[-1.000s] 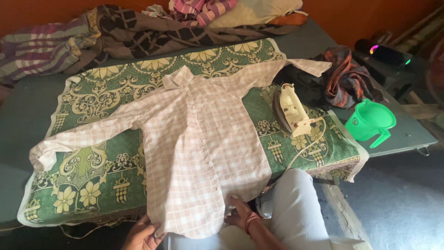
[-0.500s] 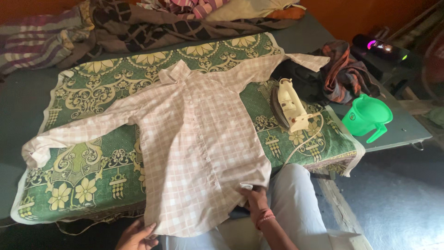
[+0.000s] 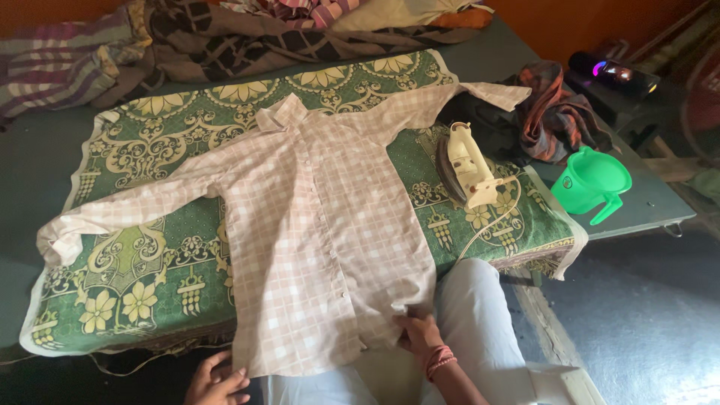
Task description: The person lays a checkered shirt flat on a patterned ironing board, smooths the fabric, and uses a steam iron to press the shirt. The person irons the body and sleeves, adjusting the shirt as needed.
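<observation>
A pale pink checked shirt (image 3: 322, 225) lies spread flat, front up, on a green and yellow patterned cloth (image 3: 142, 247), its sleeves stretched out to both sides. My left hand (image 3: 216, 382) grips the shirt's hem at its lower left corner, at the cloth's front edge. My right hand (image 3: 420, 331), with a red bangle at the wrist, pinches the hem at the lower right corner. A cream electric iron (image 3: 469, 166) stands on its heel on the cloth right of the shirt, its cord trailing down toward me.
A green plastic jug (image 3: 592, 184) sits on the grey table (image 3: 645, 202) at the right. Dark and orange clothes (image 3: 551, 112) lie heaped behind the iron, and more striped clothes (image 3: 150, 37) along the back. A dark speaker (image 3: 615, 73) glows at far right.
My right hand slid along the hem up to the lower right corner and took hold of it. The left hand stayed at the lower left corner. The shirt's hem lies straighter.
</observation>
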